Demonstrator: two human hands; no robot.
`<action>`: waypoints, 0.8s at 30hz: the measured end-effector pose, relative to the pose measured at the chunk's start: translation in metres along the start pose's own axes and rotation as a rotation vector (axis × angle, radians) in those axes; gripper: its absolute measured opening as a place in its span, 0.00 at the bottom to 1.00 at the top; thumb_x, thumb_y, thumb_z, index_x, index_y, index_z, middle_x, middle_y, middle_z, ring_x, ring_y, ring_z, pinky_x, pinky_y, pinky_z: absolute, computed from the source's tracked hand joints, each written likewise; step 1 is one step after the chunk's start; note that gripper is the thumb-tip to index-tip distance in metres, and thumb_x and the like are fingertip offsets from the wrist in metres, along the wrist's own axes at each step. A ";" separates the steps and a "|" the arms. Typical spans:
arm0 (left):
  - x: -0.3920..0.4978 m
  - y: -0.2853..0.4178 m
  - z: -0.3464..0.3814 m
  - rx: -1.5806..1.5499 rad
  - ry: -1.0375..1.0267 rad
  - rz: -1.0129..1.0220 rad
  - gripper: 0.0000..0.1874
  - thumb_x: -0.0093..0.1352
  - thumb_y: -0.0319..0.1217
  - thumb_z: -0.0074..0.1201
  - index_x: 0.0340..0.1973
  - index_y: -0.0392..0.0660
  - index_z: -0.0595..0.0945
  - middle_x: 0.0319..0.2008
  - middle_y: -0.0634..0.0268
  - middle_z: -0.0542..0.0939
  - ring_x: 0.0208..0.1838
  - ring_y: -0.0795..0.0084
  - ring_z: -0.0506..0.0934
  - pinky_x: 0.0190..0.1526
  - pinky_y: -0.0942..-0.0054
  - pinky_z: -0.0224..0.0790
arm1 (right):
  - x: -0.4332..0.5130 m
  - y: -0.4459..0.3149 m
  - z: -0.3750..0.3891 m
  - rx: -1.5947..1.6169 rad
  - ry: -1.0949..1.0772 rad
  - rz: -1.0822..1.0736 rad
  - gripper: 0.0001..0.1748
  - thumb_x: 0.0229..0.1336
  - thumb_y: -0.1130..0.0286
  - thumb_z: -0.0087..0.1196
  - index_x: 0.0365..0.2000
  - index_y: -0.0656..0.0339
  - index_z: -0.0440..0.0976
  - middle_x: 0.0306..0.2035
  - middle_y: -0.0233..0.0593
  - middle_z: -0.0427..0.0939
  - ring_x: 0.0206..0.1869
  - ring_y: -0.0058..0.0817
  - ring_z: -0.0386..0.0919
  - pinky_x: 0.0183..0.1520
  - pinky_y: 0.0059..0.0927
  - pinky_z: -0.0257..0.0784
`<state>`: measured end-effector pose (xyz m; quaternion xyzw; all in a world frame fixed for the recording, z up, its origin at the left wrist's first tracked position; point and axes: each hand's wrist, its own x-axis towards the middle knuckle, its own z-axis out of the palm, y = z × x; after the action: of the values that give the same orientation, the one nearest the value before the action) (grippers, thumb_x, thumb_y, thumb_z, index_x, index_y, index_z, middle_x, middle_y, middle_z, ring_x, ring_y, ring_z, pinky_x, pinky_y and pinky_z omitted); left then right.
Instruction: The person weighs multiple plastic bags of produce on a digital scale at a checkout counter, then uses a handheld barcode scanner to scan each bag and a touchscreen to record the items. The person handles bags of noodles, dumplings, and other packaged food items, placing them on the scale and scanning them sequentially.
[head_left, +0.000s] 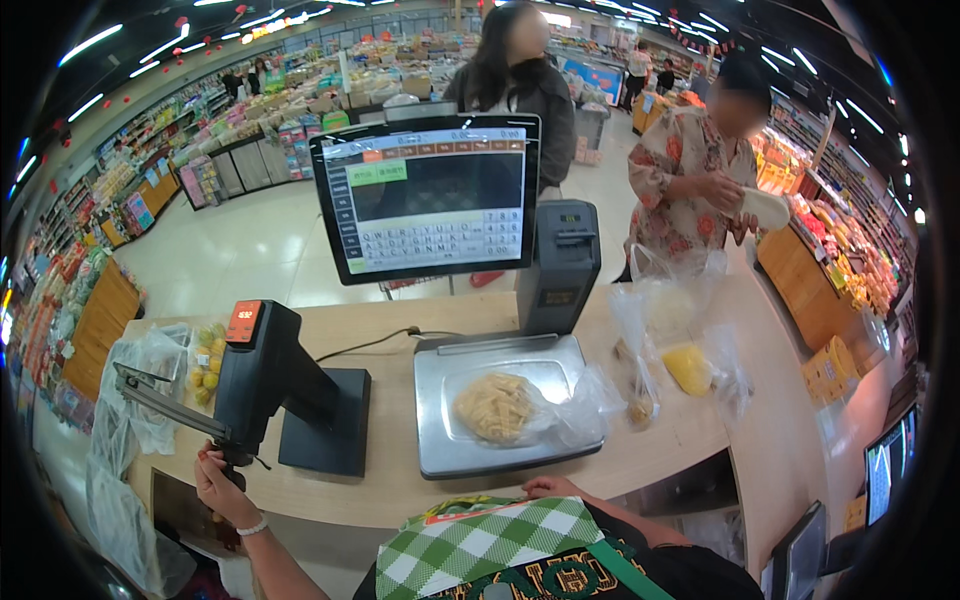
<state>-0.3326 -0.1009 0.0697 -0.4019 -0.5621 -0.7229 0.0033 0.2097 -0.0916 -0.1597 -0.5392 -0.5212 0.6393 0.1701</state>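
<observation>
My left hand, a bracelet at its wrist, is at the lower end of a black bag-sealing machine; its fingers touch the machine's lower part, and I cannot tell whether they grip it. My right hand rests near the counter's front edge, partly hidden by the green checked apron. Between the hands and the touchscreen stands a weighing scale with a steel pan. On the pan lies a clear plastic bag of pale yellow food strips, its loose top spread to the right.
Bagged goods lie right of the scale. A printer unit stands behind it. Left are bagged yellow-green fruit and plastic bags. Across the counter, one person stands; another handles a pale item.
</observation>
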 end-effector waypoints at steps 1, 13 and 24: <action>0.001 0.000 0.002 0.016 -0.011 0.010 0.18 0.76 0.32 0.38 0.22 0.39 0.67 0.28 0.62 0.73 0.45 0.69 0.75 0.53 0.70 0.62 | 0.004 0.022 -0.003 -0.008 0.014 -0.001 0.18 0.58 0.60 0.54 0.44 0.60 0.77 0.43 0.38 0.80 0.47 0.26 0.77 0.52 0.28 0.70; -0.042 0.094 0.079 0.293 -0.221 0.493 0.08 0.68 0.24 0.43 0.28 0.39 0.77 0.33 0.57 0.77 0.46 0.54 0.75 0.52 0.58 0.64 | 0.009 0.091 -0.035 -0.007 0.076 -0.063 0.13 0.55 0.70 0.48 0.36 0.64 0.79 0.35 0.39 0.81 0.41 0.27 0.79 0.47 0.28 0.72; -0.008 0.073 0.238 0.240 -0.613 0.619 0.09 0.65 0.29 0.53 0.39 0.38 0.79 0.50 0.53 0.76 0.59 0.51 0.69 0.59 0.59 0.60 | 0.004 0.079 -0.035 -0.316 0.146 -0.130 0.11 0.55 0.68 0.50 0.34 0.60 0.80 0.35 0.38 0.81 0.41 0.29 0.79 0.48 0.29 0.71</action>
<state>-0.1566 0.0626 0.1353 -0.7434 -0.4704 -0.4651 0.0992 0.2659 -0.1032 -0.2243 -0.5692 -0.6351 0.4965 0.1618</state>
